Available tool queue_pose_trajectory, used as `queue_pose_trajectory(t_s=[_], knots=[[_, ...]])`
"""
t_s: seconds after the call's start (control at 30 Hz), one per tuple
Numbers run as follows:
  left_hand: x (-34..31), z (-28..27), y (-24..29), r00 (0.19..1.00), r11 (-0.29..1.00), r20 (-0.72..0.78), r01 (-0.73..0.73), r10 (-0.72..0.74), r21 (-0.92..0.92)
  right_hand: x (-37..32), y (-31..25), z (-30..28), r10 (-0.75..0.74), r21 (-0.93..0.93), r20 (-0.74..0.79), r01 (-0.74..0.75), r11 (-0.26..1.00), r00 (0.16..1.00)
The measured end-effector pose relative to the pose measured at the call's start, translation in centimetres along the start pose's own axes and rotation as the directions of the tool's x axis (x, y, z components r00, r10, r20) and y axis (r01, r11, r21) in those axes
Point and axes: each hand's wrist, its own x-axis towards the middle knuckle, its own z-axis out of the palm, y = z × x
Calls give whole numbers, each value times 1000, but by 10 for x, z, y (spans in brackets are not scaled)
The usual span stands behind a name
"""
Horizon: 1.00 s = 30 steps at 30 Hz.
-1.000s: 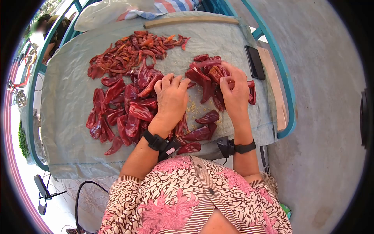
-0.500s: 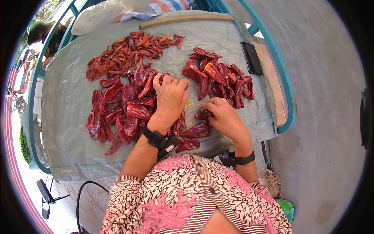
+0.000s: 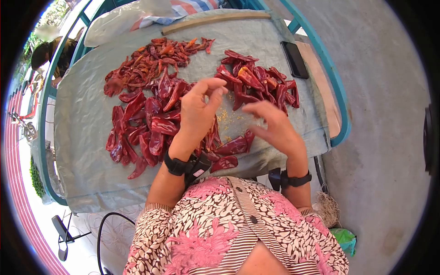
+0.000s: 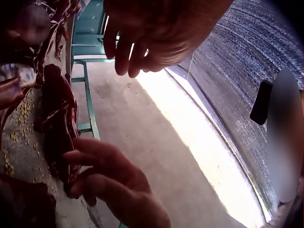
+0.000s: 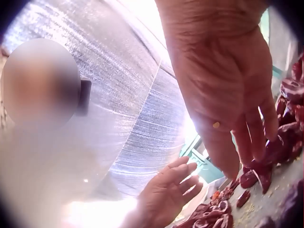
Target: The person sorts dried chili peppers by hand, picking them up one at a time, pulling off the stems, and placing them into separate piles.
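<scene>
Large dried red chili peppers (image 3: 156,110) lie heaped on the left of the cloth-covered cart. My left hand (image 3: 198,110) is raised over the right side of that heap, fingers loosely bent, nothing between them. My right hand (image 3: 277,126) hovers lower right, fingers spread and slightly blurred, just short of a second pile of red chilies (image 3: 261,80). In the right wrist view, a yellow seed (image 5: 216,125) sticks to the right hand (image 5: 228,95), and the left hand (image 5: 166,194) shows bare, parted fingers. A few whole chilies (image 3: 233,145) rest near the body.
Smaller shrivelled chilies (image 3: 153,59) are piled at the back left. Yellow seeds (image 3: 224,117) dot the cloth between the piles. A phone (image 3: 294,59) lies at the right, near the teal rail (image 3: 321,59). A wooden strip (image 3: 215,22) runs along the back.
The right hand took a chili from the near group, which now lies at the right pile's near edge, and drew back with its fingers spread. The left hand lifted off the left heap.
</scene>
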Motion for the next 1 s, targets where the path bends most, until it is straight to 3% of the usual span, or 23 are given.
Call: queue_pose_trajectory(t_s=[0.03,0.13,0.17,0.33,0.43,0.53,0.63,0.73,0.8,0.87,0.9,1.0], knots=[[0,-3,5,1000,1000,-24,-19,19,-24,-6,1,1,90,141,163,-114,984,982],[2,-11,16,975,994,-195,-107,105,0,-18,-2,12,119,-195,222,-75,978,968],[4,-15,13,962,984,-210,-173,177,39,-20,-1,14,127,-192,228,-83,978,965],[4,-31,27,933,980,-338,-168,124,-105,-20,12,29,89,-138,230,-58,989,969],[4,-43,28,925,954,-369,-186,89,-236,-19,24,33,38,61,232,-53,997,972],[-2,-51,36,934,976,-345,-156,96,-150,-19,23,22,-6,-10,167,7,1000,986],[-6,-56,45,982,998,-183,60,-54,29,-8,16,6,-10,96,53,5,995,999],[-18,-51,57,972,925,115,156,-207,346,7,10,-8,-60,-10,-51,60,998,997],[-31,-48,49,910,908,399,-64,-118,414,21,21,-10,-121,-81,-104,113,990,987],[-47,-40,48,785,837,583,-166,-208,521,30,28,-9,-172,-133,-174,150,980,970],[-55,-34,43,720,778,630,-206,-290,593,29,28,-8,-114,-112,-214,91,989,970],[-73,-18,29,676,706,658,-284,-332,649,30,28,-8,57,-38,-319,-73,997,946]])
